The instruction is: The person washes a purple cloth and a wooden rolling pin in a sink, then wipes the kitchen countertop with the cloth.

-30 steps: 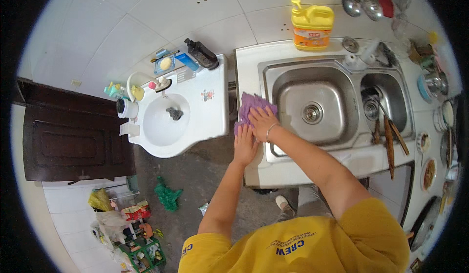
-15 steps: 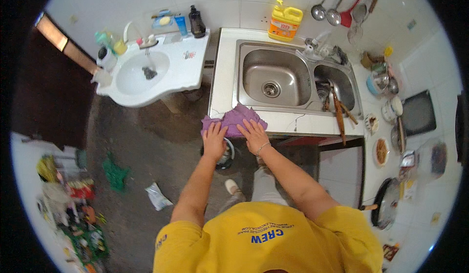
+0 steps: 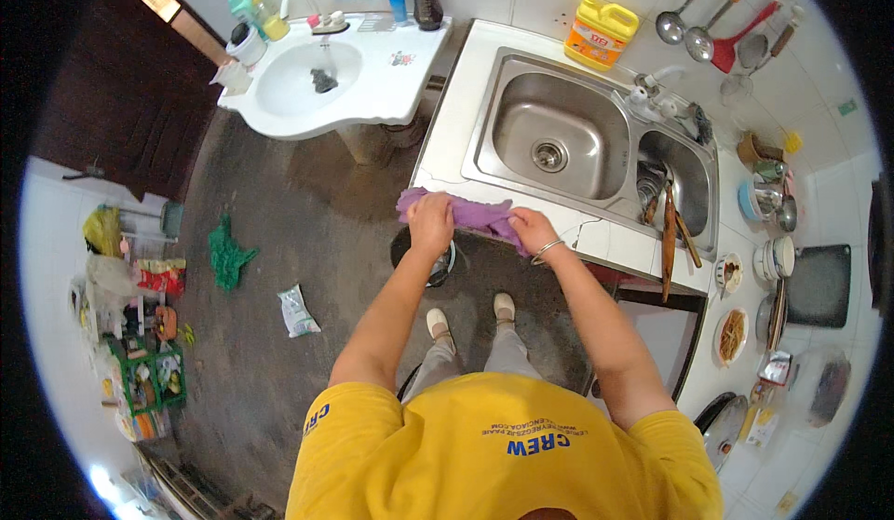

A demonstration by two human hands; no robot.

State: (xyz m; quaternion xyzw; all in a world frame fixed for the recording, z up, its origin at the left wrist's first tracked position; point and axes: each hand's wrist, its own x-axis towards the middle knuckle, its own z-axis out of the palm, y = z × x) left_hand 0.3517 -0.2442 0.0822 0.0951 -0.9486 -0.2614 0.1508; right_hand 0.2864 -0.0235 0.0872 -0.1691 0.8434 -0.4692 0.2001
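Note:
A purple cloth [image 3: 480, 216] stretches between my two hands at the front edge of the white counter [image 3: 445, 162]. My left hand [image 3: 431, 225] is closed on its left end, with the fingers curled over it. My right hand [image 3: 534, 230] pinches the cloth's right end; a bracelet circles that wrist. Behind the cloth, a steel double sink [image 3: 559, 138] is set into the counter. Long brown wooden-looking pieces [image 3: 669, 241] lean out of its smaller right basin, over the front rim.
Left of the counter stands a white washbasin [image 3: 307, 78]. A yellow jug [image 3: 601, 31] is behind the sink, with ladles [image 3: 700, 43] hanging nearby. Below my hands is a dark bucket [image 3: 440, 269]. A green bag [image 3: 226, 252] and a white packet [image 3: 297, 311] lie on the floor.
My hands were spread flat on the cloth; now they are closed on its ends. The cloth has been gathered into a narrower strip. The whole view has shifted and tilted.

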